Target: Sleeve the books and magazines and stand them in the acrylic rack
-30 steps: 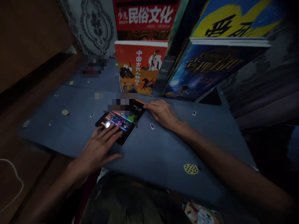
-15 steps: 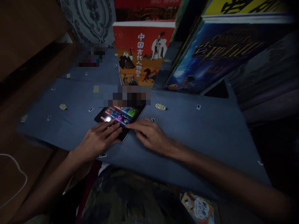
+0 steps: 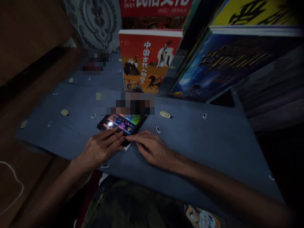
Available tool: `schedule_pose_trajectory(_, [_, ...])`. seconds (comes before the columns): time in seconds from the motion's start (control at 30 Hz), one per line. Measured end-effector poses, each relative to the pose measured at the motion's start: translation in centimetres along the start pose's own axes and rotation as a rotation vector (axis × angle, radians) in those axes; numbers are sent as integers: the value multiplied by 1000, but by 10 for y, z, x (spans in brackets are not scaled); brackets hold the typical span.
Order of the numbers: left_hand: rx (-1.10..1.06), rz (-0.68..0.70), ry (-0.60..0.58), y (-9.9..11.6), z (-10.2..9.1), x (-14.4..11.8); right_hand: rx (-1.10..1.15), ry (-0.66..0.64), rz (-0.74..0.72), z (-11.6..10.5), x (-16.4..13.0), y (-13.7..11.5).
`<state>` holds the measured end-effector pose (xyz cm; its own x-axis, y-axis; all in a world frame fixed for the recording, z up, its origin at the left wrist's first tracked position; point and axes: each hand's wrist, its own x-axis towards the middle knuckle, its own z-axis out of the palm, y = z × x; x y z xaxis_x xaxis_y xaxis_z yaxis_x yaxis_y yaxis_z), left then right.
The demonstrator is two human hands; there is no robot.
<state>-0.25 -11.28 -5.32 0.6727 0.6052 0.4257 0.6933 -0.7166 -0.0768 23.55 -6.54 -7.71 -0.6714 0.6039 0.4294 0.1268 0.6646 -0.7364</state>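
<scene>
A small stack of dark booklets with a glossy, colourful cover (image 3: 123, 123) lies on a blue patterned cloth (image 3: 190, 139). My left hand (image 3: 101, 149) rests flat on the near end of the stack, fingers spread over its cover. My right hand (image 3: 152, 148) lies beside it on the cloth, its fingertips touching the stack's near right edge. Neither hand lifts anything. A pixelated patch hides the far end of the stack.
Large picture books stand propped at the back: a red one (image 3: 148, 60) and a dark blue one (image 3: 220, 66). A wooden surface (image 3: 28, 38) rises at the left with a white cord (image 3: 11, 186). Another small booklet (image 3: 204, 218) lies near my lap.
My right hand drew back from the far right of the stack to its near right edge, beside my left hand. The orange-edged dark booklet beside the stack is no longer visible.
</scene>
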Motion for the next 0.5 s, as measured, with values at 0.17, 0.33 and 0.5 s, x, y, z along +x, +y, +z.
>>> schedule_pose_trajectory(0.17, [-6,6,-8,0,-2,0,-12,6,-42,0,1,3])
schedule_pose_trajectory(0.33, [2,-7,-72,-1,-2,-4,-51,-13,-79,0,1,4])
schedule_pose_trajectory(0.5, [2,91,-198,-11,-8,-6,-186,-126,-146,1,1,2])
